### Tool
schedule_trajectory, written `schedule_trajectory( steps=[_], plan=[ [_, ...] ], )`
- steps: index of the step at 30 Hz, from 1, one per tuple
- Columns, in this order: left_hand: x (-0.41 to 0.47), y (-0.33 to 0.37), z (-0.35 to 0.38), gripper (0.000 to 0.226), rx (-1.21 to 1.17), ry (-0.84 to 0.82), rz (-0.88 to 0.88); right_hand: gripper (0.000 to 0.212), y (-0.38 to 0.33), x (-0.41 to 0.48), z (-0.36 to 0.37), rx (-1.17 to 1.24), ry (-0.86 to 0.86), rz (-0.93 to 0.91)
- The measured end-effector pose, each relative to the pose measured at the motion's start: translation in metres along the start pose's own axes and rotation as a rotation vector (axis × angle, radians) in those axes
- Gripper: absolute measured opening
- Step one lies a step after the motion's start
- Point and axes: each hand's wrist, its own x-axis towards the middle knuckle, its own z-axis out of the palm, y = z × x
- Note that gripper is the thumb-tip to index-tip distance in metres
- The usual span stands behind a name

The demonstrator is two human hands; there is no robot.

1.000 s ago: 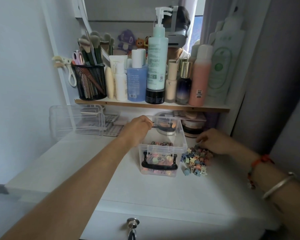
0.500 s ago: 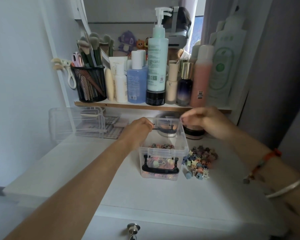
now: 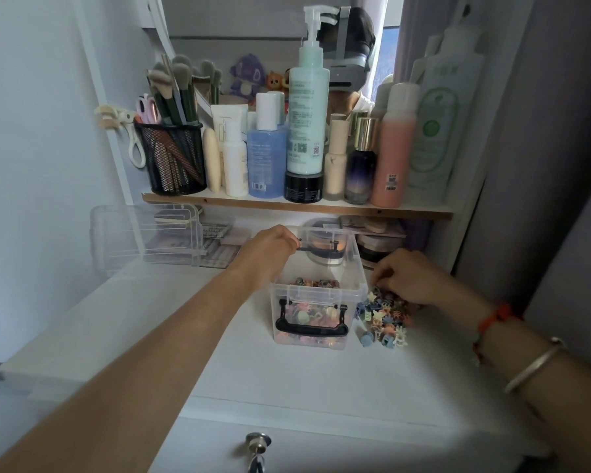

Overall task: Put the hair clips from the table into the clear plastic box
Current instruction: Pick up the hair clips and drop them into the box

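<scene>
Head view: my left hand point(image 3: 270, 249) grips the far rim of the clear plastic box point(image 3: 316, 291); my right hand point(image 3: 406, 278), fingers curled, seems to pinch hair clips point(image 3: 384, 317) beside it.

right hand point(image 3: 410, 278) dropped from above the box point(image 3: 316, 291) back onto the clip pile point(image 3: 384, 315).

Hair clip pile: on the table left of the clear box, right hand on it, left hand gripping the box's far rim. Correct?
Wrong side. The head view shows the pile of hair clips on the table right of the clear box, not left. Otherwise as stated: right hand on it, left hand gripping the box's far rim.
</scene>
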Motion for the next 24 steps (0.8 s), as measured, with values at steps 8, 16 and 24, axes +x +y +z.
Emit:
schedule_trajectory(
  steps=[8,16,24],
  plan=[
    [-0.002,-0.001,-0.002,0.029,0.010,0.000,0.004,0.024,0.001,0.003,0.003,-0.080,-0.017,-0.009],
    [-0.003,-0.001,-0.001,0.028,0.018,0.001,0.000,0.016,-0.032,-0.007,-0.035,0.820,0.261,-0.113],
    [-0.003,-0.001,-0.002,0.027,0.041,-0.003,0.009,0.027,0.004,0.001,-0.015,0.042,0.071,0.085]
  ],
)
